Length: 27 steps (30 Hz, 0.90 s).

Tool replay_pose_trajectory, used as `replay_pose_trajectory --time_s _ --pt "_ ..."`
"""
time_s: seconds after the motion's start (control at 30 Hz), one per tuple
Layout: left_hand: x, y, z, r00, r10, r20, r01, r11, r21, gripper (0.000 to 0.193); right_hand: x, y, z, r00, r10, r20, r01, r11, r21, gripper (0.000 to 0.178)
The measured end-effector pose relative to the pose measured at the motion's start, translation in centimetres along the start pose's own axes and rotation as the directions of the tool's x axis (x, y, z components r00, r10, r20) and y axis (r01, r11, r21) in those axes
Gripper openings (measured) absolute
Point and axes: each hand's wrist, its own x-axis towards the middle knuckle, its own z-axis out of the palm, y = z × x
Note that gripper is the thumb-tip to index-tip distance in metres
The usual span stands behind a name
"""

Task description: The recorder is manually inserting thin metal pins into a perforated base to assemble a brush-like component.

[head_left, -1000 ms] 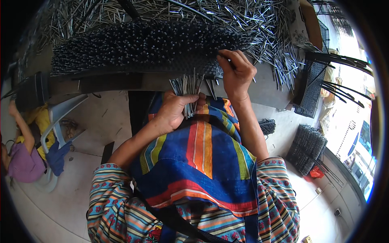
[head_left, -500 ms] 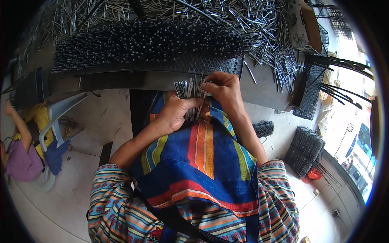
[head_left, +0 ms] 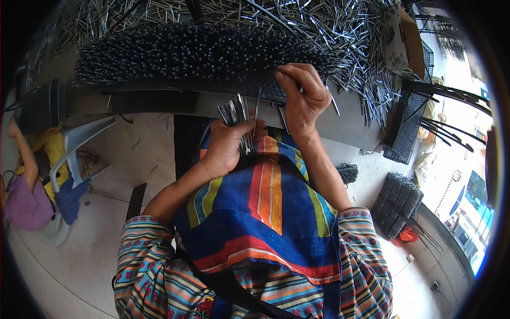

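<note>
My left hand [head_left: 224, 146] is closed round a fanned bundle of thin metal strips [head_left: 232, 111], held above the striped apron on my lap. One strip [head_left: 257, 103] stands apart from the others near the thumb. My right hand [head_left: 305, 98] is raised over the right part of a perforated black rack [head_left: 273, 95], its thumb and forefinger pinched together. What lies in that pinch, if anything, is too small to make out. Dark upright pieces with shiny tips [head_left: 196, 56] fill most of the rack in dense rows.
Loose metal strips [head_left: 350, 42] lie heaped across the table behind and right of the rack. An open cardboard box [head_left: 406, 40] stands at the far right, beside black mesh racks [head_left: 401, 127]. Stacked black parts [head_left: 396, 204] rest on the floor. At left, another person sits by a grey chair [head_left: 79, 143].
My right hand has left the bundle and moved up and right over the rack. The left hand still grips the strips, which now lean and fan more to the left.
</note>
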Motion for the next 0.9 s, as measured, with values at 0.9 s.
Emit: replay_pose_trajectory --time_s 0.9 --pt "0.3 0.3 -1.0 0.993 -0.027 0.118 0.037 0.996 -0.083 0.02 -2.1 -1.0 -0.6 0.938 0.271 0.215 -0.151 0.88 -0.451 0.019"
